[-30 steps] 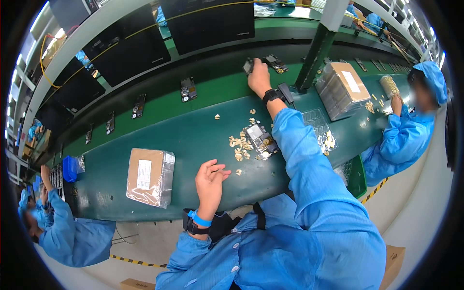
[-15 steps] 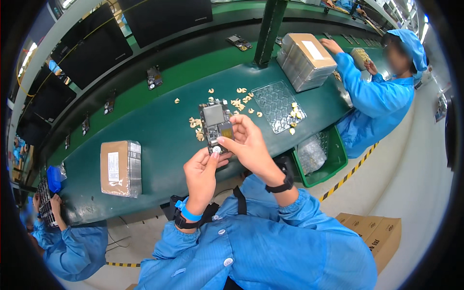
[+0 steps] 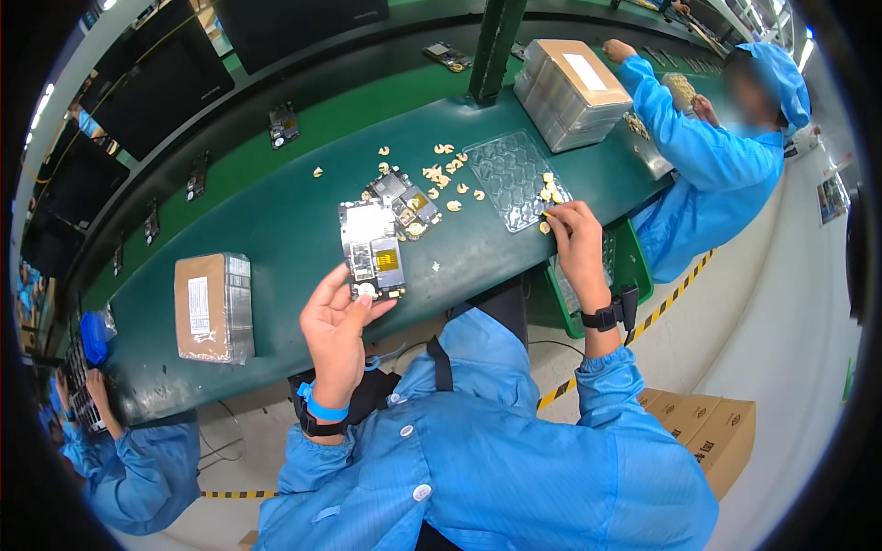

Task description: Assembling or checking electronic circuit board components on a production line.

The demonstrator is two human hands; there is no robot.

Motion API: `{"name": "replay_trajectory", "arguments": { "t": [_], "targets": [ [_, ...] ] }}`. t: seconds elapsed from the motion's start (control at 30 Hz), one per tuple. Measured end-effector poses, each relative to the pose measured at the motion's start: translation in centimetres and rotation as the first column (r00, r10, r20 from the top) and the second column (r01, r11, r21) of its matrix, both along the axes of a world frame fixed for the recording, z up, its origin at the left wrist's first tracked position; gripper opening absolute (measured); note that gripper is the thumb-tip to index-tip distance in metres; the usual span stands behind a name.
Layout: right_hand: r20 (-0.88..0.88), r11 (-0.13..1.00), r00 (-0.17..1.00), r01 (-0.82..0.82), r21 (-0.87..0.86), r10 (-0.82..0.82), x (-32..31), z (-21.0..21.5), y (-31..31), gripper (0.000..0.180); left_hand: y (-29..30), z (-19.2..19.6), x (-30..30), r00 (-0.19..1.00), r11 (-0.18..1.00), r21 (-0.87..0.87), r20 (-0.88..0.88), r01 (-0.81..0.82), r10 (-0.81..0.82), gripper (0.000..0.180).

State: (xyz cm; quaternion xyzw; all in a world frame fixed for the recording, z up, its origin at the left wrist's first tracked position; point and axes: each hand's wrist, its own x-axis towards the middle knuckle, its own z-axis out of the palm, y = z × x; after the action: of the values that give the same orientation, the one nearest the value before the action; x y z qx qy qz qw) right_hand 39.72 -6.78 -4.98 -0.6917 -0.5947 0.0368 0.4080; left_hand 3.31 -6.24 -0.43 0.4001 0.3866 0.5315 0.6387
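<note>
My left hand (image 3: 338, 323) grips a circuit board (image 3: 358, 225) by its lower end, above the green bench mat. A second circuit board (image 3: 411, 206) lies on the mat just behind it, partly covered. At the near right edge of a clear plastic tray (image 3: 503, 174), my right hand (image 3: 581, 250) has its thumb and fingertips pinched on a small yellow round piece, mostly hidden by the fingers. Several similar yellow pieces (image 3: 551, 190) rest on that tray corner. Curled beige bits (image 3: 441, 173) are scattered on the mat between boards and tray.
Wrapped cartons stand at the left (image 3: 207, 308) and back right (image 3: 570, 92). A green post (image 3: 496, 55) rises behind the tray; a green crate (image 3: 634, 275) sits below the bench edge. Circuit boards line the far strip (image 3: 283, 126). Co-workers in blue sit at right (image 3: 707, 174) and left.
My right hand has let go of the circuit board and moved right to the tray corner. My left hand keeps the board, shifted slightly left. The second board on the mat now shows.
</note>
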Motion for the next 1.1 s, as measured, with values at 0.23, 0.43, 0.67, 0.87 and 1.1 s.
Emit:
{"name": "replay_trajectory", "arguments": {
  "t": [0.23,0.43,0.67,0.87,1.1],
  "targets": [
    [-0.467,0.976,0.868,-0.212,-0.044,0.168,-5.1,4.7,0.0,0.017,-0.7,-0.3,-1.5,0.941,0.965,0.251,-0.337,0.07,0.019,0.022],
    [-0.451,0.775,0.71,-0.629,-0.059,0.542,-12.2,10.4,-1.0,0.023,-0.3,2.2,0.6,0.91,0.9,0.375,-0.411,0.222,-0.053,0.014],
    [-0.467,0.709,0.624,-0.705,0.008,0.626,-15.5,9.9,-0.6,0.025,-0.9,2.4,-0.9,0.897,0.932,0.245,-0.416,0.269,-0.15,0.014],
    [-0.451,0.732,0.667,-0.68,-0.042,0.593,-15.8,9.4,-1.2,0.014,-1.1,2.1,-0.9,0.94,0.958,0.229,-0.329,0.172,-0.09,0.016],
    [-0.511,0.735,0.635,-0.678,-0.01,0.579,-16.2,9.2,-1.3,0.01,-1.2,2.4,-0.5,0.93,0.964,0.205,-0.357,0.169,-0.087,0.016]
  ]
}}
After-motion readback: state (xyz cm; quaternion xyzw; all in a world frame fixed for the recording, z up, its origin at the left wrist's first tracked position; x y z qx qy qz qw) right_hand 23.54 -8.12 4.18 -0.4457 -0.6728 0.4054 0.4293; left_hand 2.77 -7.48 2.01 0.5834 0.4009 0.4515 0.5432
